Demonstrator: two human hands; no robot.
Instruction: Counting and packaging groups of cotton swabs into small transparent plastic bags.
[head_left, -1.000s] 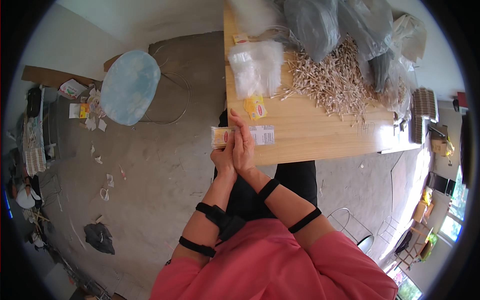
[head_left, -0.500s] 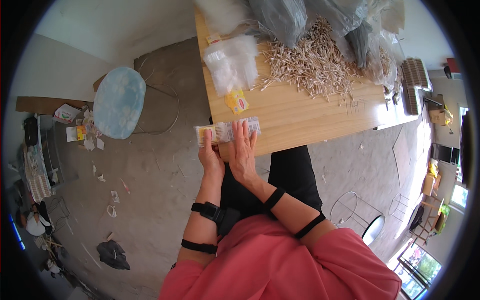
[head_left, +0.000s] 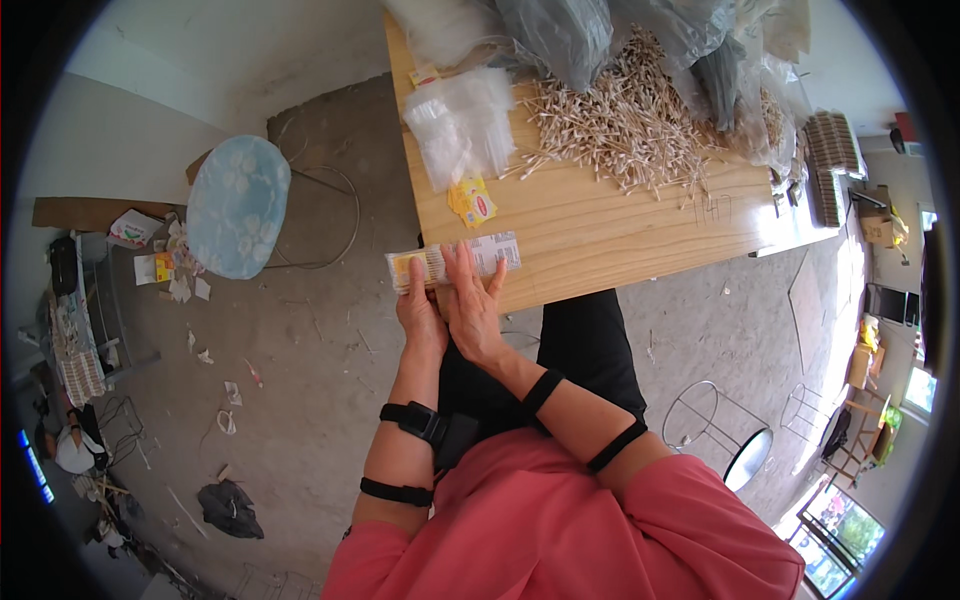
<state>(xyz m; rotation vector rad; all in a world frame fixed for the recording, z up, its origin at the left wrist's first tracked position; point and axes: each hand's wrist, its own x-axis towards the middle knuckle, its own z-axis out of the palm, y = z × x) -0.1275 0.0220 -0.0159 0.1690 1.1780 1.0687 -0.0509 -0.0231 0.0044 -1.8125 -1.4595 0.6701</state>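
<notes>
A clear plastic packet of cotton swabs [head_left: 500,248] lies across the near left corner of the wooden table, its left end jutting past the edge. My left hand [head_left: 422,322] grips that end, thumb on top and the other fingers mostly hidden beneath. Flat across the packet's middle rests my right hand [head_left: 474,312], its fingers stretched out. Swabs show through the film between the two hands. Just beyond the packet is a small stack of yellow cards [head_left: 472,202]. A pile of clear plastic bags [head_left: 458,125] lies farther back.
A large heap of loose cotton swabs [head_left: 640,130] covers the table's far side, with grey plastic bags [head_left: 560,40] around it. The wooden table [head_left: 620,240] ends close to my legs. A stool with a pale blue seat [head_left: 238,205] stands at the left; a round stool [head_left: 748,458] is at the right.
My right hand has slid left along the packet, nearer my left hand, uncovering more of the packet's right end. The left hand keeps its grip in nearly the same place.
</notes>
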